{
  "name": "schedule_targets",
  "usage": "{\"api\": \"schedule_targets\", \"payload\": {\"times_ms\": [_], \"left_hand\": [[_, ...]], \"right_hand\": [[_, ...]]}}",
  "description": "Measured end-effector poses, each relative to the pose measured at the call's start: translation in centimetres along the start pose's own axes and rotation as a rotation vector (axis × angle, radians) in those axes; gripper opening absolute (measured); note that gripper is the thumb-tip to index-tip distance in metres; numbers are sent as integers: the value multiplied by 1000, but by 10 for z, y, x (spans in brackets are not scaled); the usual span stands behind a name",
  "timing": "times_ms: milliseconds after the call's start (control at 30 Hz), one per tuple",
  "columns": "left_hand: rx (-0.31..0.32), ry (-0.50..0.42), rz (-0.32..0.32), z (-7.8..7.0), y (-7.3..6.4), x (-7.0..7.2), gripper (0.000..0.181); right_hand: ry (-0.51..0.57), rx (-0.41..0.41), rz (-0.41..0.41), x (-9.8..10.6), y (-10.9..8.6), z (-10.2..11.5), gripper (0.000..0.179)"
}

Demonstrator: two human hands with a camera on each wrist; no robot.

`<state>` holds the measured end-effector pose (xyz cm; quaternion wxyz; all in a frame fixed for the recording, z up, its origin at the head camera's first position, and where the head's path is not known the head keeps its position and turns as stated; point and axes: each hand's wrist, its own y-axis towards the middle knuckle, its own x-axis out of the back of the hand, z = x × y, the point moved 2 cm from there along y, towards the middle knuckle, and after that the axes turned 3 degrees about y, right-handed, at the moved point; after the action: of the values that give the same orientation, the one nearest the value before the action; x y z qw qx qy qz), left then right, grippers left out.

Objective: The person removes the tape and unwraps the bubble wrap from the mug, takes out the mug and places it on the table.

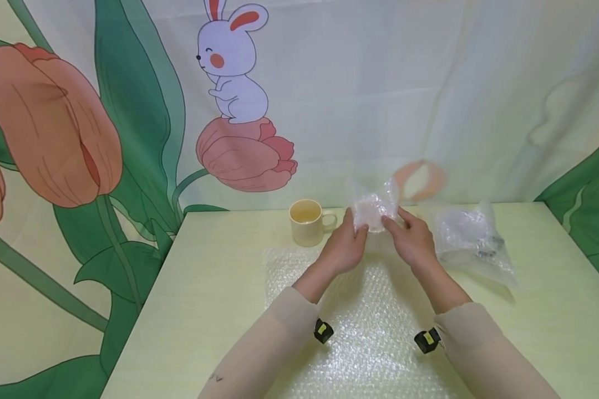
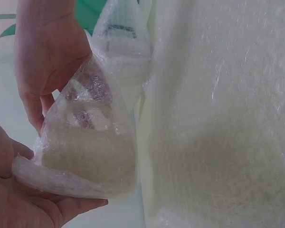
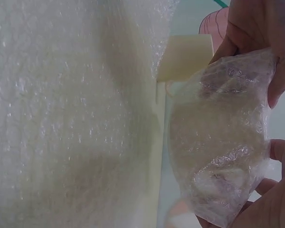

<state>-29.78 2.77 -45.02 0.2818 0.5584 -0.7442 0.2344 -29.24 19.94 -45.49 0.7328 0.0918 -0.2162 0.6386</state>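
Note:
A small bundle in clear bubble wrap point(image 1: 374, 206) is held up over the far part of the table, between both hands. My left hand point(image 1: 343, 244) grips its left side, with the thumb on the near face. On the right side, my right hand point(image 1: 413, 237) holds it the same way. The wrist views show a pale, rounded shape inside with darker purplish patches; its kind is hidden by the wrap. Loose wrap sticks up at the bundle's top corners. A flat bubble wrap sheet point(image 1: 374, 316) lies under the forearms.
A pale yellow mug point(image 1: 304, 226) stands left of the hands, handle to the right. Another wrapped bundle point(image 1: 466, 230) lies on the right. The pale table point(image 1: 199, 310) meets a printed curtain point(image 1: 354, 100) at its back edge.

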Motion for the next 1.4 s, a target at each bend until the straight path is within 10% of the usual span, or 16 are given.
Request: {"api": "schedule_targets", "payload": {"times_ms": [567,1400], "left_hand": [[-17,77,92,-18,-49,20,73],[-17,92,181,-3,-101,17,74]], "right_hand": [[-40,31,89,5,-49,6,90],[-125,74,233,-3,-95,-10,102]]}}
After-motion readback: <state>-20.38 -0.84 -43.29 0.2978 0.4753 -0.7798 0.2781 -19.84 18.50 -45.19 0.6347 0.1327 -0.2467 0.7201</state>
